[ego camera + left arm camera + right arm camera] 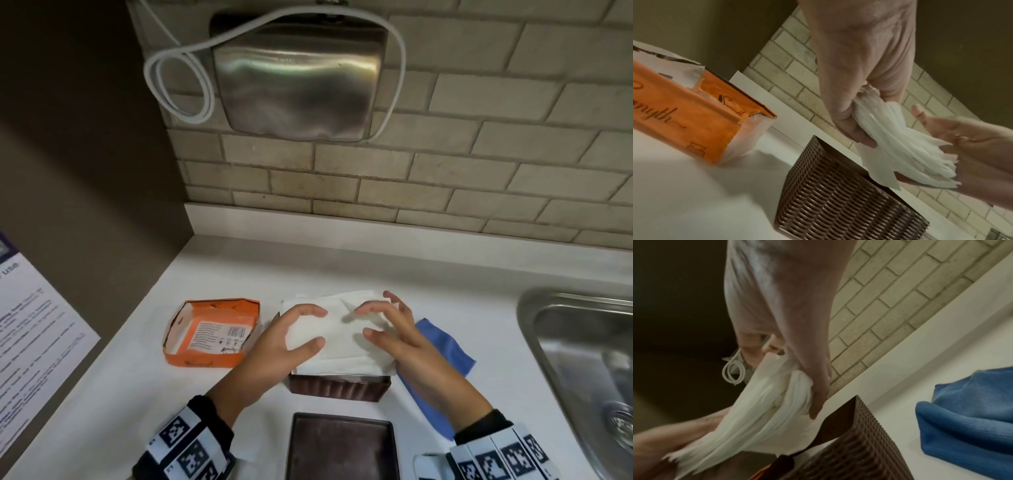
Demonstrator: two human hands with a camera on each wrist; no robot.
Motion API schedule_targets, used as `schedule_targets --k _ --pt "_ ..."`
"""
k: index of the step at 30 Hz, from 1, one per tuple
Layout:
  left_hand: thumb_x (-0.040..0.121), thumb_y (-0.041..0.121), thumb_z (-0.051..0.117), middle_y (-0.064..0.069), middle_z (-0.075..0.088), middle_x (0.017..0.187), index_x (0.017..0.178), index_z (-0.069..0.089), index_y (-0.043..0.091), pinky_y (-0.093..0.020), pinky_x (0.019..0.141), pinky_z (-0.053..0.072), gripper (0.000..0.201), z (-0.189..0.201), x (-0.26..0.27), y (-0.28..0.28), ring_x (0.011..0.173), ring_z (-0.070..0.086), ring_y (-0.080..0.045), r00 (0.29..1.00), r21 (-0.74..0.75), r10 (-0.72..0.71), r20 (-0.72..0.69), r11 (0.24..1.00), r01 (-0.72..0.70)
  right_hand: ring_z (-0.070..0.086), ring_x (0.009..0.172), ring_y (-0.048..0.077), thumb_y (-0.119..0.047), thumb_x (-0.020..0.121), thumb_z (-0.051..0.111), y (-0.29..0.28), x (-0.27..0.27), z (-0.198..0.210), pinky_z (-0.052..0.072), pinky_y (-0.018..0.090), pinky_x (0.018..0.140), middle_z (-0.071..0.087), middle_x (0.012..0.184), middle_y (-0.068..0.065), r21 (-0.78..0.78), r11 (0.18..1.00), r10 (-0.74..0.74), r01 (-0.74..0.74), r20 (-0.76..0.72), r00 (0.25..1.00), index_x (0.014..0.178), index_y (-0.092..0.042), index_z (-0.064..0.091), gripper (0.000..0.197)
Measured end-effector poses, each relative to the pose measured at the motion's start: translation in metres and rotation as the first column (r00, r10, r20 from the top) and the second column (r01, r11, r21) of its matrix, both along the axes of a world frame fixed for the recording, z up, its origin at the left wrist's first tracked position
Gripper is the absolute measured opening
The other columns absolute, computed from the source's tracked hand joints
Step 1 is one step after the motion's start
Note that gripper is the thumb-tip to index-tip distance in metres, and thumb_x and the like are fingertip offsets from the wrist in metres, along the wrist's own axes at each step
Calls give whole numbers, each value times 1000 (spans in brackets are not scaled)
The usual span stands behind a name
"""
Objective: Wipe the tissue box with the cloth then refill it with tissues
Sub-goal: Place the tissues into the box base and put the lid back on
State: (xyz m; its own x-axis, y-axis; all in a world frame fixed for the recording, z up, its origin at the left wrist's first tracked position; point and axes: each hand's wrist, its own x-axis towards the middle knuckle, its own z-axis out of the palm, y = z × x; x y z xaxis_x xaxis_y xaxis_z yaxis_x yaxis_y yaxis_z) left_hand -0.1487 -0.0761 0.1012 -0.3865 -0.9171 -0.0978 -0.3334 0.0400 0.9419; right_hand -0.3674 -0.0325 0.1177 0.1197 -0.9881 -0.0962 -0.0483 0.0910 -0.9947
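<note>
A thick stack of white tissues (342, 339) hangs just over the open top of the brown woven tissue box (337, 389). My left hand (320, 327) grips the stack's left end, thumb on the near side and fingers on the far side. My right hand (363, 322) grips the right end the same way. In the left wrist view, my left hand (869, 113) pinches the fanned stack (910, 154) above the box (838, 194). In the right wrist view, my right hand (789, 382) holds the stack (756, 418), and a bottom sheet dips into the box (859, 443). The blue cloth (442, 346) lies right of the box.
The box's brown lid (342, 445) lies flat at the counter's near edge. An opened orange tissue carton (212, 332) sits left of the box. A steel sink (582, 359) is at the right. A metal wall unit (298, 78) hangs on the tiled wall.
</note>
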Motion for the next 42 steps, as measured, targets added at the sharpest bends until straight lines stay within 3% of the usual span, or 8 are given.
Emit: schedule_targets --k 2,12,19,24,28,33,39,42 --pt "91 24 69 38 56 119 116 61 46 -20 104 35 34 -2 -2 0 124 44 9 1000 -4 3 17 1000 -3 23 136 1 -24 93 59 -4 2 -6 38 22 100 29 141 -10 9 1000 -6 7 -156 988 118 -46 59 33" --pt "95 19 61 -2 38 142 145 40 30 -18 102 28 55 -4 -19 -6 134 38 -15 959 -50 38 281 998 -25 38 133 19 -26 92 58 -17 -8 -33 37 39 110 36 146 0 206 978 45 42 -400 915 137 -52 36 56" --pt "100 16 52 -13 14 159 153 22 25 -43 116 35 62 -19 -34 -9 144 29 -31 867 55 -62 494 998 40 54 104 26 -20 94 54 -24 7 -26 39 21 79 45 130 12 180 982 107 59 -783 613 144 -36 32 57" --pt "101 10 48 -18 6 159 154 17 19 -30 113 34 62 -19 -42 -8 144 29 -33 820 59 -107 562 994 89 49 78 21 -6 93 47 -31 23 -17 40 23 60 37 131 16 221 974 180 47 -885 429 146 -28 28 60" --pt "99 -1 44 -19 5 158 153 20 19 -17 87 35 62 -20 -44 -12 137 38 -31 836 100 -143 530 989 106 61 95 27 -2 95 44 -33 32 -16 43 30 85 48 92 15 255 967 243 17 -937 253 147 -12 21 57" --pt "96 -12 35 -11 31 143 143 41 24 -5 42 38 59 -22 -42 -22 126 52 -33 911 105 -53 409 994 11 51 113 36 -5 95 46 -31 32 -8 35 29 78 42 130 24 225 974 223 -19 -940 258 141 -6 30 49" --pt "90 -13 31 4 33 87 147 29 20 -15 44 37 67 -24 -47 -26 76 45 -12 901 158 -112 419 986 49 54 117 30 3 91 48 -41 39 -13 45 33 89 57 126 17 242 970 240 13 -968 71 131 -2 39 42" --pt "86 -14 30 3 34 83 145 30 20 -22 47 34 68 -20 -47 -26 67 40 -12 899 136 -75 431 991 18 49 115 29 -7 90 55 -42 33 -18 41 31 91 58 123 11 195 981 195 -16 -981 -12 126 -8 45 37"
